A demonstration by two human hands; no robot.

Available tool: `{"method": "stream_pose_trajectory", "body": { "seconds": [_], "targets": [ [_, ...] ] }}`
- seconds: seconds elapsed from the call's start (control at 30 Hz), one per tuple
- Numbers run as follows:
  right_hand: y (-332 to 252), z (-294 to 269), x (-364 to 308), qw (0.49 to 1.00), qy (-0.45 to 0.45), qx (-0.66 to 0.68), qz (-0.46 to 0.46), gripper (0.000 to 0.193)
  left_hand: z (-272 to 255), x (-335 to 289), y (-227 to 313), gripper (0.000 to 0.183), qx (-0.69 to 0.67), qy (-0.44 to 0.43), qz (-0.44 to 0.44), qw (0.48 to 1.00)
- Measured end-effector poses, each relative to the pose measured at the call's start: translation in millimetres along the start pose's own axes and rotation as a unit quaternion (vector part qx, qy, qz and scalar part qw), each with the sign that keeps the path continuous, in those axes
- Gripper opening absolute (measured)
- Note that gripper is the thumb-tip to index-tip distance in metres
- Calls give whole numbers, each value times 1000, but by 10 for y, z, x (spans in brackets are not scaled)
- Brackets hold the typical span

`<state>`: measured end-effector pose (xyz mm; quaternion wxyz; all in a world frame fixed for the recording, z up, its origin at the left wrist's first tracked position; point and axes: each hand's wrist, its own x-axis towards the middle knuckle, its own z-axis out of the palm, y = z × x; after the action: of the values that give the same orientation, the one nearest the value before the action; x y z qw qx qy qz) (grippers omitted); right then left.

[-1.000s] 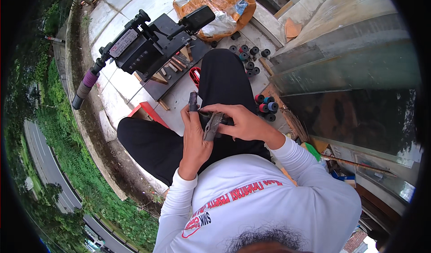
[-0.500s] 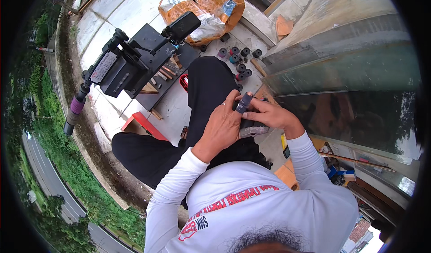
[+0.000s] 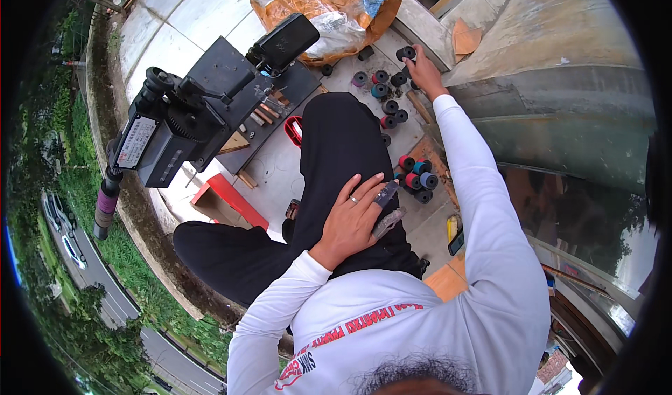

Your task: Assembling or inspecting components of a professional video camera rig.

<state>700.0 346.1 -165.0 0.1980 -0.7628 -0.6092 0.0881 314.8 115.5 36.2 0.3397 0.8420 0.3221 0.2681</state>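
My right hand (image 3: 427, 76) reaches forward to the far right, with its fingers closed round a black spool (image 3: 405, 53). Just left of it, several loose spools (image 3: 389, 106) with black ends and coloured windings stand on the floor. My left hand (image 3: 355, 216) lies spread on my dark-trousered thigh and holds nothing that I can see. A ring is on one finger. Dark grey wrapping (image 3: 387, 193) seems to cover its index finger, and paler grey wrapping (image 3: 389, 223) its thumb. Beside that thigh sits a second spool cluster (image 3: 413, 181), red, teal and blue.
A dark low table (image 3: 217, 73) bears wood pieces and a black device (image 3: 175, 139) on a jointed arm. An orange-and-white sack (image 3: 336, 13) lies beyond. A red box (image 3: 234, 202) stands by my knee. At right runs a wall (image 3: 546, 108); a yellow object (image 3: 452, 227) lies nearby.
My hands were together above my lap. The right has moved far forward and closed on a black spool. The left has opened out onto my thigh, and the second spool cluster has come into sight.
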Motion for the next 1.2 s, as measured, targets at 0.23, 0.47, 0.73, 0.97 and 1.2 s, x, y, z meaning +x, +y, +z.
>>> {"method": "stream_pose_trajectory", "body": {
  "seconds": [0.23, 0.47, 0.73, 0.97, 1.2],
  "targets": [
    [-187, 486, 605, 982, -150, -74, -90, 47, -33, -26, -66, 46, 12, -16, -37, 999],
    [58, 538, 536, 979, -125, -98, -124, 73, -15, -13, -116, 47, -5, -17, -47, 999],
    [393, 441, 528, 992, -108, -43, -38, 72, 13, 44, -97, 52, -5, -32, -60, 998],
    [252, 345, 582, 983, -149, -85, -59, 70, -23, 49, -158, 52, -2, -36, -61, 997],
    [1069, 517, 657, 990, -38, 4, 135, 34, 33, 105, -104, 43, -18, -30, -44, 998]
  ]
}}
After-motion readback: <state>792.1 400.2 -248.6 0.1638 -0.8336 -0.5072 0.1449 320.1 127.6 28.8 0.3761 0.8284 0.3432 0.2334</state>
